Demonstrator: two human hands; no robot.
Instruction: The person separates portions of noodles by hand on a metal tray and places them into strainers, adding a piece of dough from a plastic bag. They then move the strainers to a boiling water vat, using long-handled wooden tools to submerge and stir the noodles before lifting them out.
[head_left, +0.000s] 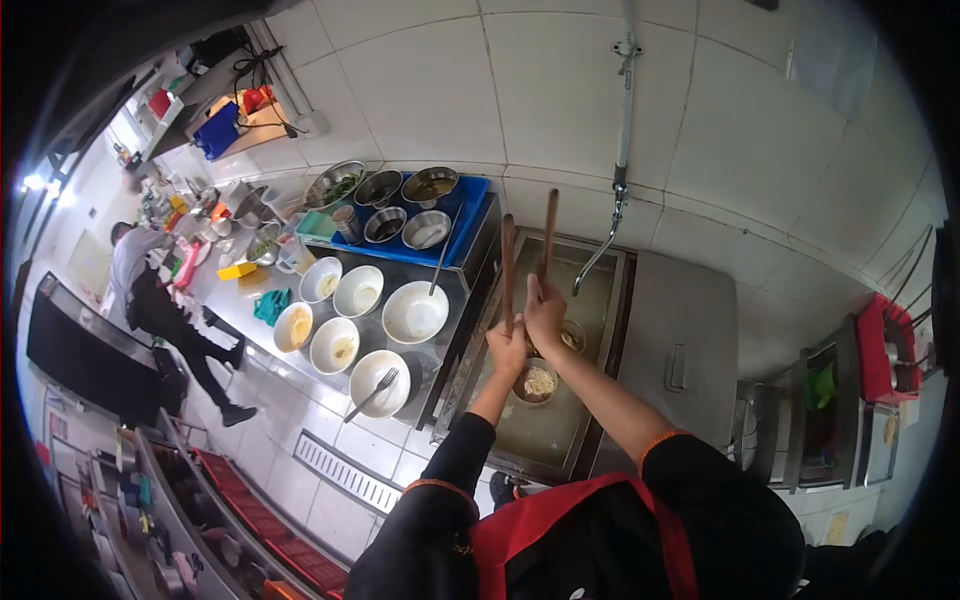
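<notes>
My left hand (507, 345) is closed round a long brown wooden handle (508, 270). Beside it, my right hand (544, 312) grips a second wooden handle (551, 230). Both handles rise upward, close together, over a rectangular vat of cloudy liquid (510, 430). Below my hands a round strainer of pale noodles (538, 384) sits in the vat. Another strainer (572, 338) shows partly behind my right forearm, with some food in it. How the handles join the strainers is hidden by my hands and arms.
Several white bowls (415, 312) stand on the steel counter at the left, one holding a fork (372, 393). Behind them a blue tray (470, 225) carries metal bowls. A metal tap (605, 245) hangs over the vat. Another person (150, 290) stands far left.
</notes>
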